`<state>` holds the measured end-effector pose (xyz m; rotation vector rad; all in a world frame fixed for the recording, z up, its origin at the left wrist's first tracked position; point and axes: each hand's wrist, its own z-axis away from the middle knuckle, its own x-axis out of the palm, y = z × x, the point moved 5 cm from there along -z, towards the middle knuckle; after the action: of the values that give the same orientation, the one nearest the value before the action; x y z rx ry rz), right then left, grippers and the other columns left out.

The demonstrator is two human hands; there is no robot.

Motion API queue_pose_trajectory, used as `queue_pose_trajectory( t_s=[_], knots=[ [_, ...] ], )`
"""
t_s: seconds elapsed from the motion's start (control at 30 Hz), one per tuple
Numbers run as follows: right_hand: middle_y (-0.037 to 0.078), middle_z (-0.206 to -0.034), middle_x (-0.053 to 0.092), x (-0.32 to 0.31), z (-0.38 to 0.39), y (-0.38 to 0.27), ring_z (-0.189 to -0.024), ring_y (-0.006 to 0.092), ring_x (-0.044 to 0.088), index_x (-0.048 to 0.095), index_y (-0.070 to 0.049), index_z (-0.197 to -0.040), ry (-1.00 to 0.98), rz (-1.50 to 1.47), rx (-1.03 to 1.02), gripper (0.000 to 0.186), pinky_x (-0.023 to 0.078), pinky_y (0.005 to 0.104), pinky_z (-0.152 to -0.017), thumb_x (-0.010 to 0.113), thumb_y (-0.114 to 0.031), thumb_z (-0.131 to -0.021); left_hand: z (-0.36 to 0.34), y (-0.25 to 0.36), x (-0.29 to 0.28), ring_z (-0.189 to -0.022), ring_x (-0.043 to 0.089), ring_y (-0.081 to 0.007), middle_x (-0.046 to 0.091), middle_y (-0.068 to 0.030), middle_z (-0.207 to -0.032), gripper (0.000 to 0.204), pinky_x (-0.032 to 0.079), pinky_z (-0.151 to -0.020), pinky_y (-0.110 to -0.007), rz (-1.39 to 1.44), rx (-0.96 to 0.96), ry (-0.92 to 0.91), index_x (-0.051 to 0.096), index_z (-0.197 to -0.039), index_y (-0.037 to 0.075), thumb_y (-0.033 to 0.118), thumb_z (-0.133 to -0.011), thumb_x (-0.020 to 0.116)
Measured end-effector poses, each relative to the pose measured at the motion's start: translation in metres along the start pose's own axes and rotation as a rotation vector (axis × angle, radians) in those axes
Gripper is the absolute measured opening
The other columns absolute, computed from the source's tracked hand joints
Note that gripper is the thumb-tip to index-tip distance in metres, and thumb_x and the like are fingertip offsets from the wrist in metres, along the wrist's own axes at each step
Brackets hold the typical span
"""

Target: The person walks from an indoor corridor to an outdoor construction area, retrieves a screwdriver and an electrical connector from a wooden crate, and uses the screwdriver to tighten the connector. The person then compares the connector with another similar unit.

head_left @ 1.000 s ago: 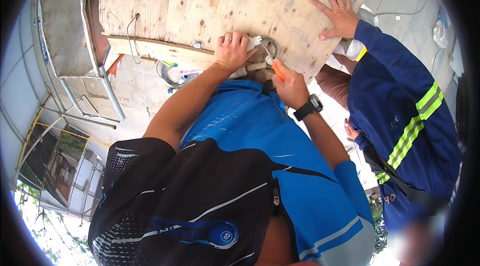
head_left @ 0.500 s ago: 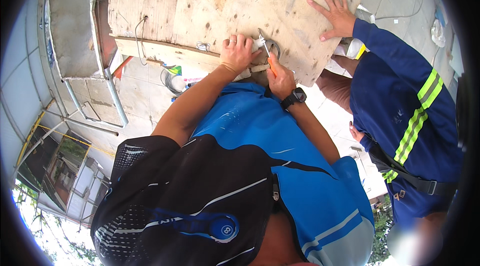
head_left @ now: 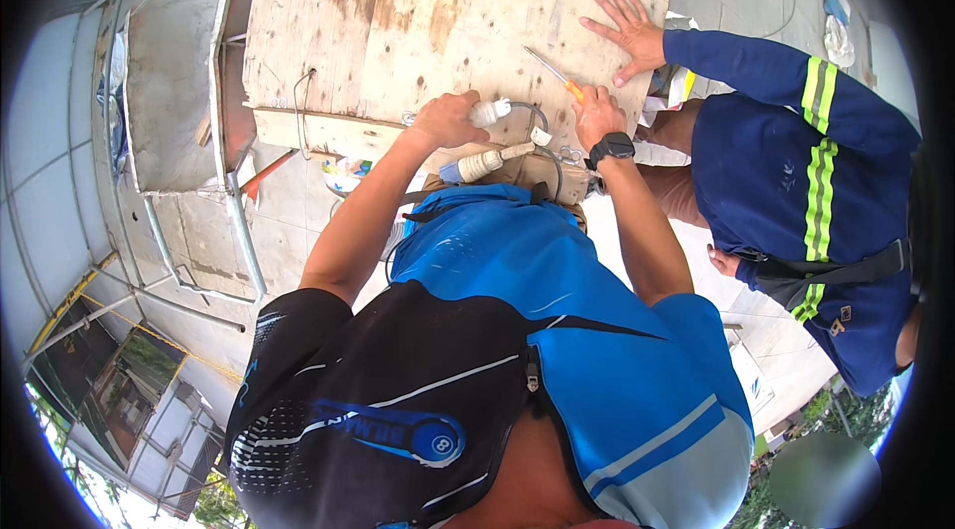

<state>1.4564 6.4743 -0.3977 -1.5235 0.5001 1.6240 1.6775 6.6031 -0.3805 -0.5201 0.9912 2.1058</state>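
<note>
At the near edge of the plywood board (head_left: 418, 11), my left hand (head_left: 448, 121) is closed, thumb and forefinger gripping a whitish electrical connector (head_left: 486, 113). A grey cable (head_left: 537, 115) loops away from it to the right. My right hand (head_left: 601, 117) is closed around the end of an orange-handled screwdriver (head_left: 573, 90). Its metal shaft points away and to the left, low over the wood. Closer to my body, between my hands, lies a cream and blue-grey plug (head_left: 475, 167), whose cable end bears a small white tag.
A co-worker in a navy jacket (head_left: 756, 121) with reflective stripes stands at the right, one hand (head_left: 629, 31) spread flat on the board. A wire loop (head_left: 306, 96) hangs at the board's left edge. Further left stands a metal-framed panel (head_left: 174, 81).
My right hand has drawn the screwdriver away from the connector to the right. My left hand keeps hold of the connector. The plug near my waist shows more fully.
</note>
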Motion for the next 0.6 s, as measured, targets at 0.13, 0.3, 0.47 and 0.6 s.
queue_pose_trajectory(
  t_s=[0.13, 0.3, 0.47, 0.6],
  knots=[
    [0.017, -0.103, 0.058, 0.005, -0.004, -0.004, -0.097, 0.0363, 0.059, 0.059, -0.007, -0.114, 0.134, -0.058, -0.072, 0.034, 0.048, 0.0469, -0.085, 0.068, -0.023, -0.085, 0.034, 0.016, -0.007, -0.097, 0.064, -0.0381, 0.067, -0.022, -0.098, 0.06, 0.049, -0.086, -0.046, 0.018, 0.136, -0.012, 0.056, -0.118, 0.005, 0.036, -0.072, 0.078],
    [0.023, -0.116, 0.062, -0.039, 0.023, -0.084, -0.106, 0.0369, 0.06, 0.06, 0.001, -0.119, -0.348, -0.829, -0.21, 0.056, 0.049, 0.0453, -0.089, 0.074, -0.038, -0.081, 0.066, 0.036, -0.009, -0.094, 0.064, -0.0408, 0.066, -0.0229, -0.091, 0.064, 0.049, -0.084, -0.047, -0.001, 0.366, 0.058, 0.043, -0.122, 0.008, 0.021, -0.071, 0.079],
    [0.029, -0.092, 0.066, -0.077, 0.069, -0.133, -0.089, 0.0404, 0.066, 0.06, 0.011, -0.109, -0.336, -0.464, -0.516, 0.075, 0.052, 0.0452, -0.077, 0.076, -0.052, -0.072, 0.124, 0.087, -0.03, -0.084, 0.063, -0.0446, 0.063, -0.0217, -0.083, 0.065, 0.05, -0.075, -0.05, -0.218, 0.565, 0.147, 0.036, -0.12, 0.005, 0.018, -0.074, 0.079],
    [0.027, -0.073, 0.064, -0.127, 0.122, -0.148, -0.073, 0.042, 0.065, 0.063, 0.007, -0.096, -0.344, -0.563, -0.588, 0.062, 0.052, 0.0462, -0.069, 0.077, -0.046, -0.069, 0.191, 0.124, -0.051, -0.081, 0.063, -0.0447, 0.062, -0.0217, -0.081, 0.065, 0.05, -0.069, -0.048, -0.105, 0.696, -0.007, 0.036, -0.119, 0.004, 0.015, -0.073, 0.08]
  ],
)
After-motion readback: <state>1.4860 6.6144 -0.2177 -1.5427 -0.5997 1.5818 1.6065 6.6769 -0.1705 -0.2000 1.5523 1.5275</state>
